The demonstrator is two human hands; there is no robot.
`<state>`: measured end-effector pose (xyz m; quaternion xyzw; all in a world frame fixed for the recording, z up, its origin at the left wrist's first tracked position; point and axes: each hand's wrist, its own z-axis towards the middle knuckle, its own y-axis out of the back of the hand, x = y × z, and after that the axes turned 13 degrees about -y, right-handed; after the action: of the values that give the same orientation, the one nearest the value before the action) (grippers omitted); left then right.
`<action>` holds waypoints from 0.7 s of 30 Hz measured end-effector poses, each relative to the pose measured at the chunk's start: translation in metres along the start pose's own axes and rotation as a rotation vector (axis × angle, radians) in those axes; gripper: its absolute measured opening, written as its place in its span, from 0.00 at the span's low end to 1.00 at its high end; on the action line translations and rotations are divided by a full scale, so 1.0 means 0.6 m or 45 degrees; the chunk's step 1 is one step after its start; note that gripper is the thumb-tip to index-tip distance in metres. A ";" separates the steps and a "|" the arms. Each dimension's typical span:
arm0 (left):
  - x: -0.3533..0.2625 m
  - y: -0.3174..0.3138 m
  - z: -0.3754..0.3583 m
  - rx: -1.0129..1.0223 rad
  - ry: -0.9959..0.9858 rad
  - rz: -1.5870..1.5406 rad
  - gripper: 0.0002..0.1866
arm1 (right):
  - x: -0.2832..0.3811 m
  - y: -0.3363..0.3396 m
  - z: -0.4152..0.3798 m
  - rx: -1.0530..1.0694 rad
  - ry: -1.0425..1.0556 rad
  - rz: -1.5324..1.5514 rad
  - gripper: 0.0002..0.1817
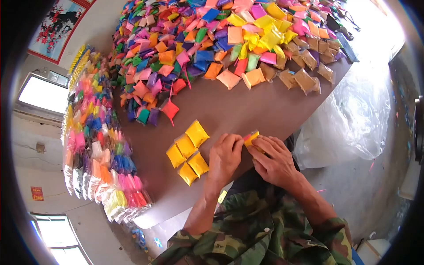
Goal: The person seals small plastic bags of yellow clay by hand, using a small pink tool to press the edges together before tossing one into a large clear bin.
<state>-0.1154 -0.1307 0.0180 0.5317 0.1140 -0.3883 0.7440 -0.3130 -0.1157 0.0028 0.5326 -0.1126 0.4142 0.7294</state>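
In front of me, near the table's front edge, my right hand (pixel 274 160) is closed on a small yellow packet (pixel 251 138) with a pinkish patch at one end. The fingers of my left hand (pixel 226 153) are pinched together at the packet's left edge; the exact grip is partly hidden. Left of that hand, several yellow packets (pixel 186 145) lie flat in two close rows on the brown table (pixel 229 106).
A large heap of colourful packets (pixel 194 48) covers the far side of the table. Bundled bags of packets (pixel 95 132) are stacked along the left edge. A clear plastic sheet (pixel 349 119) hangs at the right, beside the floor.
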 end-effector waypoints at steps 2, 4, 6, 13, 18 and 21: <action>0.003 0.000 0.007 0.027 0.006 -0.001 0.04 | 0.000 -0.004 -0.005 -0.026 -0.011 -0.009 0.22; 0.011 -0.006 0.015 0.005 -0.001 0.032 0.04 | -0.002 -0.007 -0.007 -0.023 -0.022 0.005 0.22; 0.031 -0.017 0.019 -0.066 -0.012 0.102 0.03 | -0.004 -0.005 -0.006 -0.025 -0.033 0.000 0.23; -0.016 -0.014 0.027 0.021 -0.018 -0.107 0.03 | 0.001 -0.015 -0.008 -0.040 -0.031 -0.022 0.23; -0.003 -0.013 0.051 0.164 0.013 -0.001 0.06 | 0.001 -0.015 -0.008 -0.037 -0.048 0.002 0.24; 0.028 -0.033 0.064 0.093 -0.021 0.051 0.06 | 0.000 -0.016 -0.013 -0.036 -0.046 0.017 0.24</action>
<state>-0.1274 -0.1748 0.0099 0.5574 0.0829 -0.3818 0.7325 -0.3083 -0.1101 -0.0070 0.5288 -0.1352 0.4076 0.7321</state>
